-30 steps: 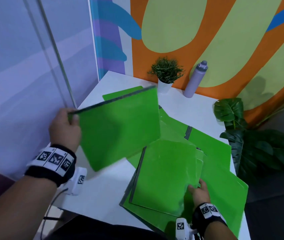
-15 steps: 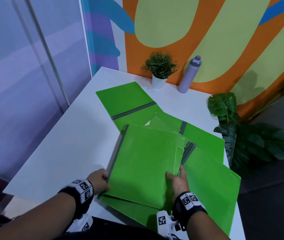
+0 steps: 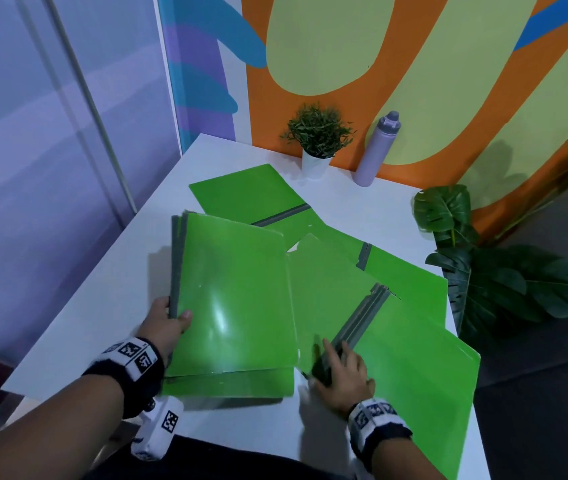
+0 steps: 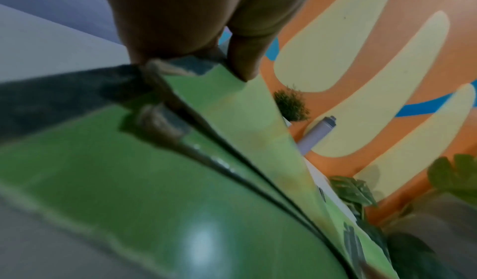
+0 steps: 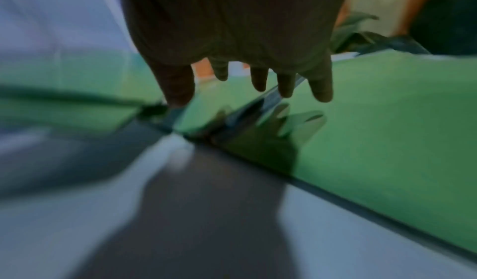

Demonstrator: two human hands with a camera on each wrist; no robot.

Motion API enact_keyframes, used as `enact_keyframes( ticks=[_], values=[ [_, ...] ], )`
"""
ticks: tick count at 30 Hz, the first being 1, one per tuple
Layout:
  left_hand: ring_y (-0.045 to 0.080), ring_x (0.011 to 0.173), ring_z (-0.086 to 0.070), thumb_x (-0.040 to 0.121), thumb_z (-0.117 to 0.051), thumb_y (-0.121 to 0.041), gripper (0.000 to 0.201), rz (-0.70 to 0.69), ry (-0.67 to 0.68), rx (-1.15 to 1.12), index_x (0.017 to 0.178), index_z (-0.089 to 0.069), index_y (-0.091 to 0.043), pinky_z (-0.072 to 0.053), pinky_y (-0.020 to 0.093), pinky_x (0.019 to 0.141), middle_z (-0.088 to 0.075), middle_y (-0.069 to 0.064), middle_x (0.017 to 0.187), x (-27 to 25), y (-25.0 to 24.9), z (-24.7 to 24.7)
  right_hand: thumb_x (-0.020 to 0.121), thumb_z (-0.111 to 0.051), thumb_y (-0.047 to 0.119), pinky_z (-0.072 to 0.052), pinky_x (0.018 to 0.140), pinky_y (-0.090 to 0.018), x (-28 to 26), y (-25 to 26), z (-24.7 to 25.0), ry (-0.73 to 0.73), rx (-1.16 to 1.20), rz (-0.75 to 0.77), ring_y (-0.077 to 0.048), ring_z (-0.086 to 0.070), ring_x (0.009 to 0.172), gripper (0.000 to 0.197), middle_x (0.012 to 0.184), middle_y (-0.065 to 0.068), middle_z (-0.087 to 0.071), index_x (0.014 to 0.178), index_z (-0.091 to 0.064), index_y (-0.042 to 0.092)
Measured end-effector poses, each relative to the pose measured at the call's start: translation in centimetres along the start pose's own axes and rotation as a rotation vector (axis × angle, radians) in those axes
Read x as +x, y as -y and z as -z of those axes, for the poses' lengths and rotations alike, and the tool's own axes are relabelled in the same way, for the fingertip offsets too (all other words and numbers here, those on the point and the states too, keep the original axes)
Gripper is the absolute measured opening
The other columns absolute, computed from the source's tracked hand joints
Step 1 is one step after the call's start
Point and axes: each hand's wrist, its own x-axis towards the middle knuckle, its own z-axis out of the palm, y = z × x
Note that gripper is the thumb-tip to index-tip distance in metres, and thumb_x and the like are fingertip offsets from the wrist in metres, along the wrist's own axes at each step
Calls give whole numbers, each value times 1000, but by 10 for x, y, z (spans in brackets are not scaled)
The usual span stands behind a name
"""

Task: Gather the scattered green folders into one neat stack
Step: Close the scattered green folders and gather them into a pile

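Several green folders with grey spines lie on the white table (image 3: 78,327). My left hand (image 3: 168,323) pinches the grey spine corner of a small stack of folders (image 3: 237,299) at the near left, thumb on top; the left wrist view shows the stack's layered edges (image 4: 232,161) under my thumb (image 4: 245,58). My right hand (image 3: 339,370) hovers with its fingers spread over the near end of an open folder's spine (image 3: 362,317), holding nothing. In the right wrist view, the fingers (image 5: 259,81) hang just above that folder (image 5: 374,130). Another open folder (image 3: 251,195) lies farther back.
A small potted plant (image 3: 317,140) and a lilac bottle (image 3: 377,150) stand at the table's back edge by the painted wall. Large-leaved plants (image 3: 504,282) crowd the table's right side. A glass partition runs along the left.
My left hand laid the folder it carried onto the pile, then slid that stack leftward by its spine. My right hand left the stack and moved right to the open folder's spine.
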Motion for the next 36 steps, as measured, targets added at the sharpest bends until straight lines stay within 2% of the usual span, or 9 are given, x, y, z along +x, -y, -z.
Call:
enact_keyframes(
  ticks=[3, 10, 15, 21, 24, 26, 28, 30, 36],
  values=[
    [29, 109, -49, 92, -58, -18, 46, 31, -39, -32, 133, -40, -13, -38, 49, 103, -53, 12, 121, 7, 4, 9, 70, -54, 64, -13, 103, -71, -6, -12, -20, 23, -180, 18, -32, 1, 142, 91, 156, 7, 13, 138, 6, 54],
    [29, 115, -45, 92, -57, -19, 44, 108, 29, -112, 132, -39, -15, -35, 53, 107, -50, 10, 123, 13, 16, 3, 87, -45, 18, -21, 106, -62, 12, -42, 28, -249, -136, -237, -33, -20, 137, 68, 155, -5, -12, 142, -13, 41],
    [38, 120, -51, 89, -61, -21, 54, 139, 39, -44, 136, -36, -13, -38, 55, 106, -52, 17, 132, 20, 28, -6, 84, -53, 13, -50, 88, -45, 32, -57, 32, -410, 345, -458, -38, -57, 93, 44, 106, -18, -52, 128, -47, 12],
    [40, 128, -45, 90, -60, -19, 64, 140, 31, 102, 144, -28, -7, -36, 52, 110, -44, 21, 144, 17, 34, -20, 88, -53, 9, -49, 69, -33, 47, -61, 49, -289, 611, -539, -32, -60, 96, 27, 102, -16, -64, 114, -56, 3],
    [40, 127, -46, 89, -61, -20, 66, 152, 31, 112, 143, -29, -4, -37, 49, 109, -45, 21, 142, 16, 36, -24, 88, -56, 13, -52, 71, -33, 58, -66, 55, -148, 511, -548, -27, -58, 77, 8, 68, -3, -57, 80, -57, 10],
    [40, 124, -48, 83, -66, -26, 70, 159, 43, 93, 140, -33, -2, -38, 52, 108, -49, 21, 138, 21, 38, -24, 86, -58, 10, -49, 67, -31, 60, -64, 59, -259, 713, -462, -27, -56, 72, 5, 69, -6, -55, 90, -59, 7],
    [40, 121, -50, 80, -68, -27, 67, 168, 45, 93, 135, -40, 0, -38, 53, 107, -53, 18, 131, 26, 40, -23, 91, -48, 14, -51, 62, -27, 67, -64, 67, -310, 1392, -526, -19, -53, 70, 28, 79, -4, -51, 118, -50, 9],
    [39, 120, -52, 82, -68, -23, 56, 170, 59, 96, 128, -46, 0, -39, 52, 106, -56, 16, 122, 31, 41, -22, 94, -40, 14, -50, 53, -20, 74, -60, 72, -354, 1874, -610, -13, -49, 69, 21, 84, -3, -46, 115, -40, 14],
    [35, 110, -56, 78, -71, -23, 44, 130, 73, 59, 113, -45, -16, -43, 54, 103, -58, 10, 114, 39, 47, -17, 93, -48, 22, -45, 61, -20, 78, -50, 99, -252, 2375, -600, -10, -50, 65, 22, 79, -3, -51, 107, -48, 5]
  ],
)
